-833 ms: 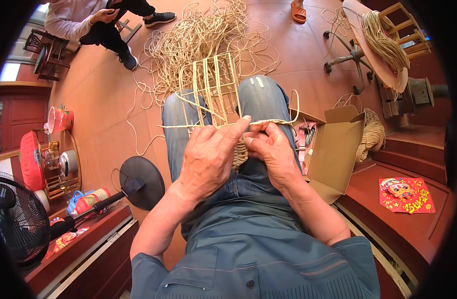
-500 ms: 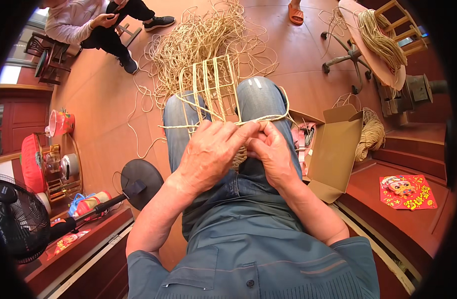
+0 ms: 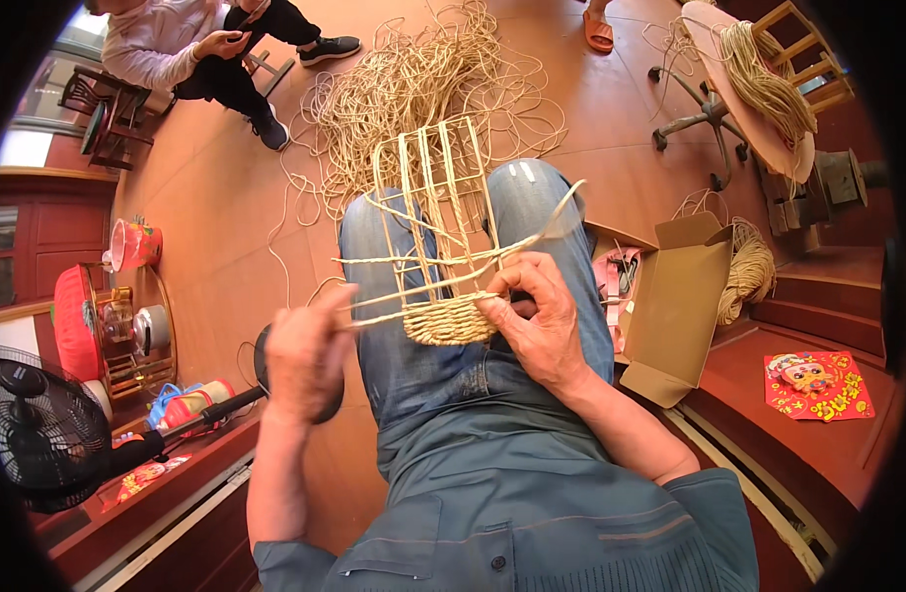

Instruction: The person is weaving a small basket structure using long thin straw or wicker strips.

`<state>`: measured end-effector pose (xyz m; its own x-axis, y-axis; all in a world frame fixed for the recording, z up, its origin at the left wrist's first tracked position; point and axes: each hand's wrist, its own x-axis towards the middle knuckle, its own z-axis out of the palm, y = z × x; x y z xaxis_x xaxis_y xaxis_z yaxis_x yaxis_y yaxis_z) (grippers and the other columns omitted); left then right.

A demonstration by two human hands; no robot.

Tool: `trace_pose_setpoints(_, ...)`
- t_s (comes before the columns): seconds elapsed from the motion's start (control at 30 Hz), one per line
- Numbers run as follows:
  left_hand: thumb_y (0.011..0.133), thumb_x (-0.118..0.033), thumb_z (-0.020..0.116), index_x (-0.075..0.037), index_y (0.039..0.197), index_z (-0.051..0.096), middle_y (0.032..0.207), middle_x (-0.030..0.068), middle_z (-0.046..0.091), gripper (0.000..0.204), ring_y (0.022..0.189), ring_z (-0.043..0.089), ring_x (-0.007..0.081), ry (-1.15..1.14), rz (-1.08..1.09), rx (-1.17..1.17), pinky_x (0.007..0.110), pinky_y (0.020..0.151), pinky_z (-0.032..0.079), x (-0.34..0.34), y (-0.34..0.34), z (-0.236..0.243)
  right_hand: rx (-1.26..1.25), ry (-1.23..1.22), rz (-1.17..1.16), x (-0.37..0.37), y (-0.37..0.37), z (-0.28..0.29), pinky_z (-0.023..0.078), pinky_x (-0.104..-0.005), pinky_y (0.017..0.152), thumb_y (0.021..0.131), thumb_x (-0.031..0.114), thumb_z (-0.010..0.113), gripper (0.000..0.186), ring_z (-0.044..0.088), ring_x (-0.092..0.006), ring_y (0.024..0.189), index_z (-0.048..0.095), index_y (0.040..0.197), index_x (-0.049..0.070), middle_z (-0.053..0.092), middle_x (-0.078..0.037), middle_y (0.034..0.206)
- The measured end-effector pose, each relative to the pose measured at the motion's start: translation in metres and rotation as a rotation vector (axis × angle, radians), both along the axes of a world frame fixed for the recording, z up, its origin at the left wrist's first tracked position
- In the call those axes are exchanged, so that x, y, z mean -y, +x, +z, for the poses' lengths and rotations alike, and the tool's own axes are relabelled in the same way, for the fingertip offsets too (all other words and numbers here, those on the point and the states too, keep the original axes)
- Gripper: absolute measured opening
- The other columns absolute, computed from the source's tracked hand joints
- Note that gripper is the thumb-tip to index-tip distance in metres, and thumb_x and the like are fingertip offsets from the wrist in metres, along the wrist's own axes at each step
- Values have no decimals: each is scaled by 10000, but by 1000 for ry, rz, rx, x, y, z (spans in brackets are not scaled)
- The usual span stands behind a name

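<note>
On the reddish-brown floor (image 3: 226, 227) a big loose tangle of pale rattan cord (image 3: 423, 89) spreads out ahead of the seated person's knees, with a second person (image 3: 191, 44) sitting in the far left corner. To the right stand a round table (image 3: 749, 109) draped with more cord, a swivel chair base (image 3: 695, 123) and an open cardboard box (image 3: 680, 306) just beside the right thigh, a coil of cord behind it. On the left a black fan (image 3: 34, 434) stands near a low shelf with red containers (image 3: 127, 247).

Across the jeans-clad lap rests the half-woven basket (image 3: 448, 286), its woven base toward the body and bare upright ribs pointing away over the knees. The right hand (image 3: 537, 321) grips the woven base at its right edge, fingers curled onto it. The left hand (image 3: 305, 355) is closed on a weaving strand (image 3: 423, 291), drawn taut to the left across the ribs, and partly hides a black round object on the floor.
</note>
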<state>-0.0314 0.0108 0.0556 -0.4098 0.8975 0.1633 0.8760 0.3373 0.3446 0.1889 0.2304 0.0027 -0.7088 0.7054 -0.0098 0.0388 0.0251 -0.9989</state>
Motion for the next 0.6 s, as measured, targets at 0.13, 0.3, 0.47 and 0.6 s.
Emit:
trace_pose_setpoints(0.13,942,-40,729,-161,1486,697,932,51,734,558,807,673,283,-163,328,-205,451,841,533,86,-70,-35,-16,19,0,0,-1,3,653,-257,724,988,77,830,128,660,-126,1018,736,1055,19,585,-77,1221)
trace_pose_setpoints(0.3,986,-80,733,-150,1490,671,1021,100,811,513,960,780,285,-202,353,-311,450,859,585,86,-84,-47,16,42,23,-2,-1,4,642,-254,703,986,84,846,133,653,-122,1014,741,1038,21,571,-68,1210)
trace_pose_setpoints(0.47,1029,-59,710,-139,1475,680,950,112,781,454,889,795,304,-111,573,-13,445,818,614,72,-81,-27,7,183,14,-5,-2,7,637,-256,682,959,43,860,126,655,-124,982,754,1023,22,576,-66,1196)
trace_pose_setpoints(0.6,1138,-151,665,-39,1433,716,930,-62,629,320,767,595,57,285,662,442,245,715,514,82,-84,-11,-8,246,39,-6,-1,7,637,-260,678,946,25,863,133,670,-140,942,762,1033,21,587,-72,1178)
